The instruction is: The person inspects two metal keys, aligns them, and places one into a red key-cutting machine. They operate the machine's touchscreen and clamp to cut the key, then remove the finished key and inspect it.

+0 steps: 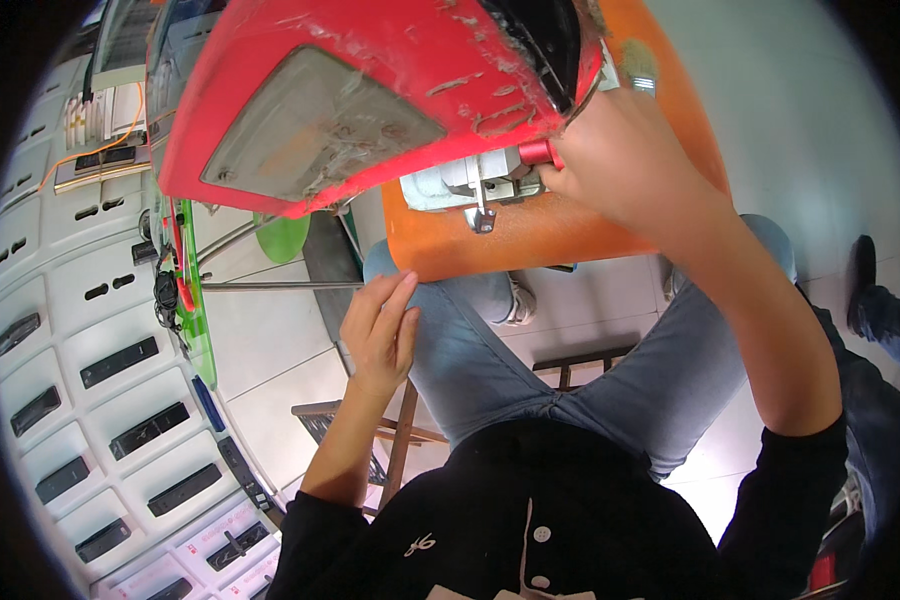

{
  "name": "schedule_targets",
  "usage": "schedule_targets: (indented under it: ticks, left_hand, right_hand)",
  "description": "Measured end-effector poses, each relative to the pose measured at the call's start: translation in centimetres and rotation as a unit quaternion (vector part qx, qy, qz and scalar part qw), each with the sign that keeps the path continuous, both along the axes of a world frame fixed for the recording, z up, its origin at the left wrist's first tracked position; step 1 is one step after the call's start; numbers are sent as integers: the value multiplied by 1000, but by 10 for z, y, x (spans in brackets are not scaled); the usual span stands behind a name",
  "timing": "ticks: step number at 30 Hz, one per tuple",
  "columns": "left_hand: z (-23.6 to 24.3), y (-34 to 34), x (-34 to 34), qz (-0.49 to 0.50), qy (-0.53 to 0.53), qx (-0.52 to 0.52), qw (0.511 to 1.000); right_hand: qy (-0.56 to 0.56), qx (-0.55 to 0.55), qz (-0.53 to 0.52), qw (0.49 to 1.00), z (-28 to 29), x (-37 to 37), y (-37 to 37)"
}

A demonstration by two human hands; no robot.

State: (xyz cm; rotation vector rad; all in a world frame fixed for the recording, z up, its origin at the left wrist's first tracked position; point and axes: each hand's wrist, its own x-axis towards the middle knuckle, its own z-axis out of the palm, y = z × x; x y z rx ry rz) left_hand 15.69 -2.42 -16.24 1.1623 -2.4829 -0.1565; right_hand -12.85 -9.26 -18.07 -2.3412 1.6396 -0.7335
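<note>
In front of me stands a machine with a scuffed red cover [470,60] and a cloudy window [310,125], resting on an orange base [450,240]. Beneath the cover, a metal clamp [482,190] shows beside a red knob [537,152]. My right hand [625,150] is closed at this knob, thumb and forefinger against its right end; its other fingers are partly hidden. Just beyond this hand is a small brush [640,66] with tan bristles. Empty, my left hand [378,325] hovers over my left knee, fingers loosely extended, fingertips by the base's front left edge.
At left, a white display tray [110,410] holds several dark oblong items in its compartments. A green panel [198,320] and tangled black cable [167,295] border it. A wooden stool [400,440] stands below my left arm. Another person's leg [878,310] appears at right.
</note>
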Motion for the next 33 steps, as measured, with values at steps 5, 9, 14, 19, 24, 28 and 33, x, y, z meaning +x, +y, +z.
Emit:
schedule_targets:
  ticks: [5, 9, 14, 19, 24, 28, 33]
  left_hand:
    - [-10, 13, 13, 94, 6, 72, 993]
    - [-11, 10, 5, 85, 1, 74, 994]
    - [-9, 3, -5, 57, 12, 73, 996]
    - [-18, 4, 8, 76, -19, 65, 995]
    - [-47, 9, 54, 197, -23, 78, 977]
    - [-78, 5, 77, 280, 49, 90, 955]
    - [-102, -7, 78, 314, 30, 47, 948]
  right_hand:
    - [13, -52, -16, 998, -1, 5, 5]
    - [8, -75, -8, 997, -3, 4, 3]
    - [39, -52, -9, 998, -7, 3, 4]
    - [27, -59, -17, 998, -7, 2, 2]
    - [4, 74, -83, 994, 28, -22, 21]
    - [-149, 17, -258, 954, 84, -44, 48]
    - [-102, -323, -87, 937, 148, -18, 44]
